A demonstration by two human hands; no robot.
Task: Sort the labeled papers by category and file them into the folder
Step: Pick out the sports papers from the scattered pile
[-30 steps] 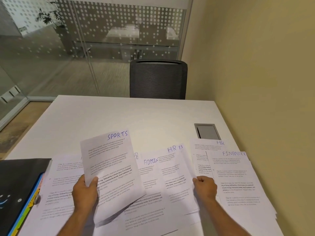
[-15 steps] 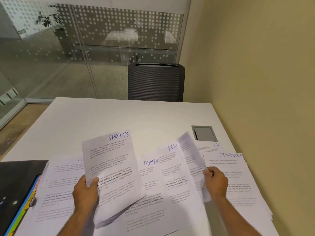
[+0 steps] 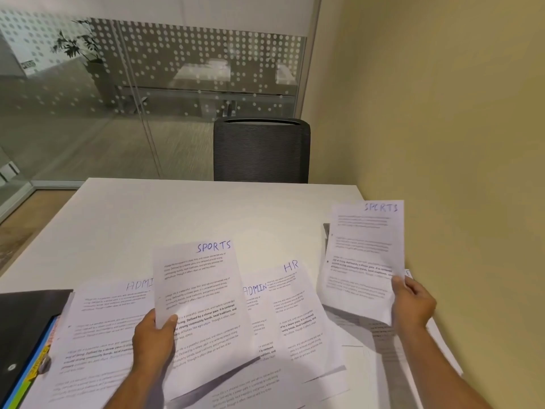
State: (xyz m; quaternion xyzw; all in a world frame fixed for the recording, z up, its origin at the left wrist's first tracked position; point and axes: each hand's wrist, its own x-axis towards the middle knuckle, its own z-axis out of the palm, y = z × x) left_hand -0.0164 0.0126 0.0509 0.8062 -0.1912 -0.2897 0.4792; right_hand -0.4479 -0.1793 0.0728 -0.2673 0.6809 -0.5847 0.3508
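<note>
My left hand (image 3: 153, 339) pinches the lower left edge of a sheet headed SPORTS (image 3: 203, 293) and holds it tilted above the spread of papers. My right hand (image 3: 413, 305) grips the lower right corner of a second sheet headed SPORTS (image 3: 364, 258), raised over the right side of the table. Beneath them lie sheets headed ADMIN (image 3: 109, 317), a second ADMIN sheet (image 3: 255, 290) and one headed HR (image 3: 298, 299). A black folder (image 3: 23, 326) with coloured dividers lies at the left edge.
The white table (image 3: 177, 219) stretches away in front of the papers. A dark mesh chair (image 3: 261, 150) stands at its far side. A yellow wall (image 3: 457, 143) runs close along the right edge, and a glass partition (image 3: 118, 98) closes the left and back.
My right hand has pulled a second SPORTS sheet out of the pile and lifted it up and to the right. My left hand still holds its SPORTS sheet in the same place.
</note>
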